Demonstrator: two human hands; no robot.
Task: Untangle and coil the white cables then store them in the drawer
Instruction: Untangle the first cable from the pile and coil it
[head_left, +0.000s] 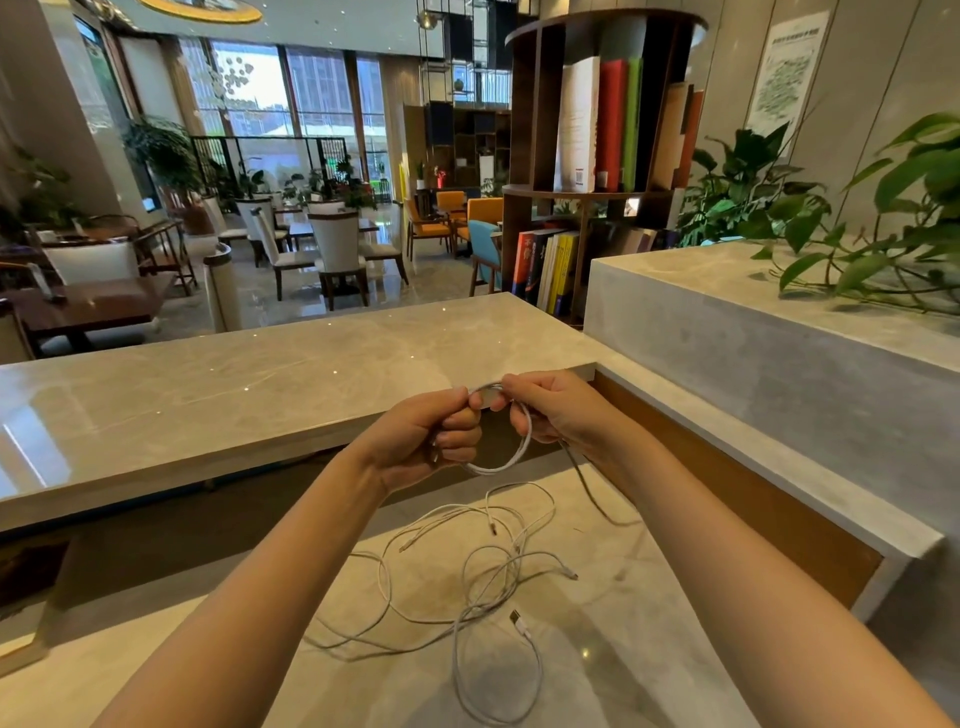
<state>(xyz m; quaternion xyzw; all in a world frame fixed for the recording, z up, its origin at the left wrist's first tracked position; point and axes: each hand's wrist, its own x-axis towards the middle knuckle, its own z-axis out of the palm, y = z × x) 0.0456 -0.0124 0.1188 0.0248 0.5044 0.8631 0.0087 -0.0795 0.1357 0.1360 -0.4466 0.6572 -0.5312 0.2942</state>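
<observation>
A small coil of white cable (519, 452) hangs in the air between both hands. My left hand (431, 441) grips the coil's left side in a closed fist. My right hand (550, 410) pinches the coil's top and right side, and a loose tail of that cable (589, 488) trails down from it to the desk. Below the hands a tangle of white cables (483, 582) lies spread on the marble desk (649, 649), with a USB plug (517, 619) showing near its lower right. No drawer is in view.
A raised marble counter (234, 395) runs across behind the desk. A higher stone ledge (753, 353) with leafy plants (857, 218) stands to the right, over a wooden side panel (753, 499). A round bookshelf (597, 156) and a lounge with chairs lie beyond.
</observation>
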